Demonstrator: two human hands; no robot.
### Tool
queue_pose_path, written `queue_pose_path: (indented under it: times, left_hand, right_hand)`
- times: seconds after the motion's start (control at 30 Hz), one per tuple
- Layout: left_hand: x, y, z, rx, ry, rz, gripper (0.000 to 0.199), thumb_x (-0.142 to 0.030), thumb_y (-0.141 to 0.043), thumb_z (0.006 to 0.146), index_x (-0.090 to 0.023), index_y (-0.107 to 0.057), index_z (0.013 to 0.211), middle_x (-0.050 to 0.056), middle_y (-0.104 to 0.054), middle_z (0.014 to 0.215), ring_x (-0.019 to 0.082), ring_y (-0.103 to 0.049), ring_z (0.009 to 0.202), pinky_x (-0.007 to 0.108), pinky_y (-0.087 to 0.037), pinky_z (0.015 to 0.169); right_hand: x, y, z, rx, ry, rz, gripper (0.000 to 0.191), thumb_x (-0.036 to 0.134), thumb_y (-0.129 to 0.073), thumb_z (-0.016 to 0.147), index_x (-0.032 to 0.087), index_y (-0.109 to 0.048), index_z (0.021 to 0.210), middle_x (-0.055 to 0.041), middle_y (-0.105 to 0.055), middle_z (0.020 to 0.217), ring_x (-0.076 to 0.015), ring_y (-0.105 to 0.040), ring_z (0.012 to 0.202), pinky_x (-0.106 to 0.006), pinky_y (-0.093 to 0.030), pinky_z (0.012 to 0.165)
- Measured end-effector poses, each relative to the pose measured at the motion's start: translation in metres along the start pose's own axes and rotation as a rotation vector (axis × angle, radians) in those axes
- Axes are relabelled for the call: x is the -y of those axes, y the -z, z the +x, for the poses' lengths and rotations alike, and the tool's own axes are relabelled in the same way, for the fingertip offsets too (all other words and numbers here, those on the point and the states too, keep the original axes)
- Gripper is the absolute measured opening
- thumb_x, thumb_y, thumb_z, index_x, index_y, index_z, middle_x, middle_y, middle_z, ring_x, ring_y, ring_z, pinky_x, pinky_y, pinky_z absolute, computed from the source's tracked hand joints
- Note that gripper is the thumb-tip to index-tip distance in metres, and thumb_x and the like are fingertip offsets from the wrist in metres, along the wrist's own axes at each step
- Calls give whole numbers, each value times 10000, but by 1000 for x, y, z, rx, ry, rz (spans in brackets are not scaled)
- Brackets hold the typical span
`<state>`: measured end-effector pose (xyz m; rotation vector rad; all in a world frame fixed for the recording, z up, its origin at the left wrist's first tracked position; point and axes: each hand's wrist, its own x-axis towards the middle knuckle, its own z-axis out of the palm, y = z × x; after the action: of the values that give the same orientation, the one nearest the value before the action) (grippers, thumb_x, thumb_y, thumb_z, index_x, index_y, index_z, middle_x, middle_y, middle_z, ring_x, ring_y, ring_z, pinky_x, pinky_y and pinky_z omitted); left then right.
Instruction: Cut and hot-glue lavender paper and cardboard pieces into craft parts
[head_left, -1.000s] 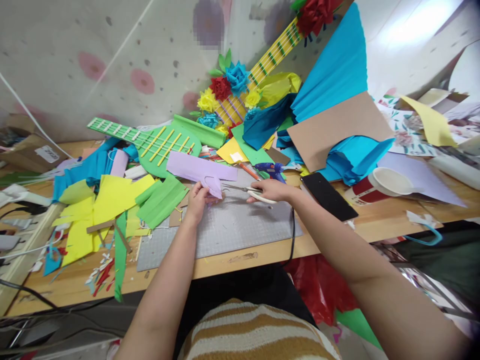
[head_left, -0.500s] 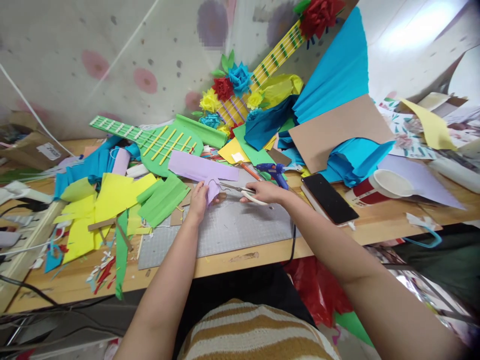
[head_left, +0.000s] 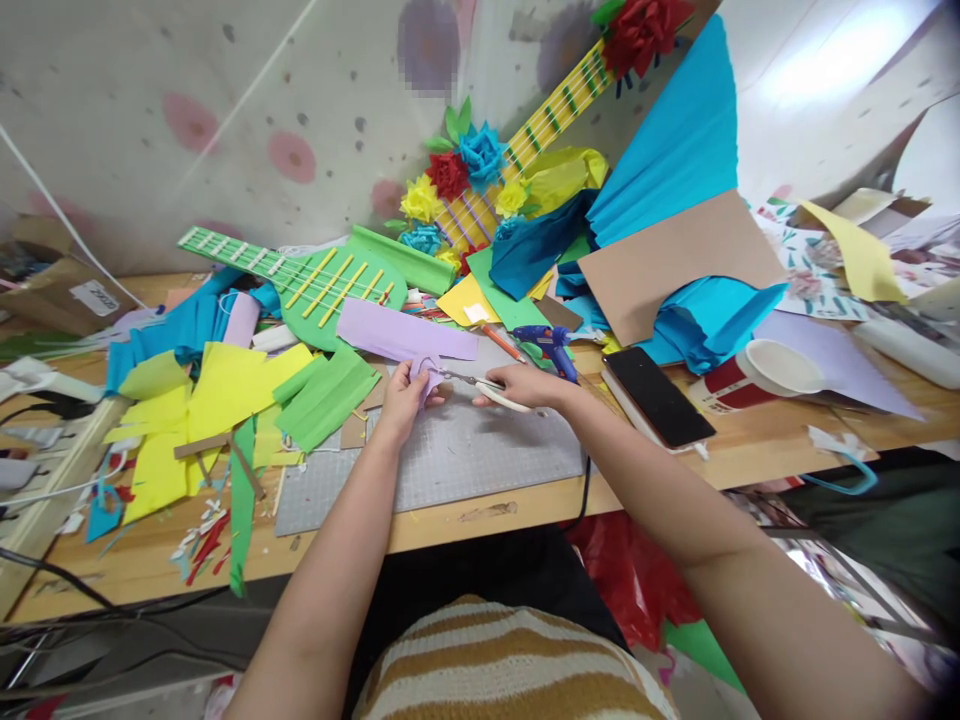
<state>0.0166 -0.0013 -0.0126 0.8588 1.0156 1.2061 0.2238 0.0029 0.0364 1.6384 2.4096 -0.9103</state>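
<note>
My left hand (head_left: 409,397) is closed on a small piece of purple crepe paper (head_left: 430,378), held above the grey cutting mat (head_left: 487,462). My right hand (head_left: 519,386) grips white-handled scissors (head_left: 504,400), whose blades point left and reach the edge of that piece. How far the blades are apart is too small to tell. Just behind my hands lies a longer strip of purple paper (head_left: 405,330). A blue hot glue gun (head_left: 551,348) and an orange pen-like stick (head_left: 502,341) lie beyond my right hand.
Green paper (head_left: 328,398) and yellow paper (head_left: 232,390) lie to the left. A green paper guitar (head_left: 315,290) and a flowered yellow guitar (head_left: 555,105) stand behind. On the right are a phone (head_left: 660,395), a paper cup (head_left: 765,375), brown cardboard (head_left: 675,255) and blue crepe paper (head_left: 675,140).
The purple piece has turned a little in my left hand. The scissors have shifted slightly left, and their blades have changed position at its edge.
</note>
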Motion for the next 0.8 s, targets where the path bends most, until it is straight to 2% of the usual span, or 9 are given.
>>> queue_pose_path:
  times: [0.1, 0.23, 0.3, 0.4, 0.53, 0.63, 0.8]
  left_hand:
    - [1, -2, 1, -7, 4, -35, 438, -356, -767, 552, -170, -488, 833, -49, -543, 702, 71, -553, 556, 212, -527, 469]
    - [0, -7, 0, -2, 36, -75, 414, -357, -750, 591, -168, -460, 817, -44, -552, 693, 77, -579, 586, 214, -534, 508]
    - [-1, -9, -2, 11, 52, -82, 406, -357, -743, 603, -171, -451, 815, -45, -554, 678, 74, -579, 583, 213, -531, 524]
    - [-3, -10, -4, 47, 72, -103, 395, -339, -740, 591, -179, -445, 800, -70, -516, 611, 52, -519, 512, 195, -506, 494]
    - [-3, -11, -6, 93, 46, -121, 367, -341, -708, 591, -183, -431, 774, -77, -481, 599, 41, -433, 452, 160, -407, 376]
    - [0, -10, -5, 76, -7, -5, 425, -319, -735, 559, -183, -441, 835, -56, -517, 681, 47, -461, 477, 156, -373, 356]
    - [7, -9, -4, 5, -67, 191, 477, -238, -747, 521, -191, -442, 886, -55, -508, 715, 50, -460, 477, 163, -393, 363]
  right_hand:
    - [5, -2, -3, 33, 23, 114, 545, 720, -451, 707, 178, -490, 743, -21, -539, 714, -135, -473, 645, -236, -306, 555]
    - [13, -3, -6, 183, 112, 357, 521, 698, -390, 765, 183, -409, 689, 18, -454, 609, -97, -414, 548, -232, -333, 530]
    - [16, -2, -6, 233, 153, 408, 520, 693, -370, 780, 184, -383, 672, 29, -423, 587, -88, -390, 525, -232, -341, 525]
    - [19, 0, -7, 267, 158, 418, 508, 680, -391, 781, 184, -372, 672, 33, -414, 587, -83, -385, 523, -229, -348, 526]
    - [18, 1, -7, 276, 137, 441, 484, 655, -407, 791, 184, -375, 684, 34, -415, 596, -78, -380, 523, -224, -353, 523]
    - [16, 0, -5, 268, 139, 435, 475, 644, -407, 797, 181, -387, 691, 31, -423, 601, -80, -390, 529, -223, -358, 521]
    - [15, 0, -5, 244, 105, 383, 463, 634, -451, 779, 182, -396, 701, 29, -427, 602, -86, -406, 535, -221, -350, 511]
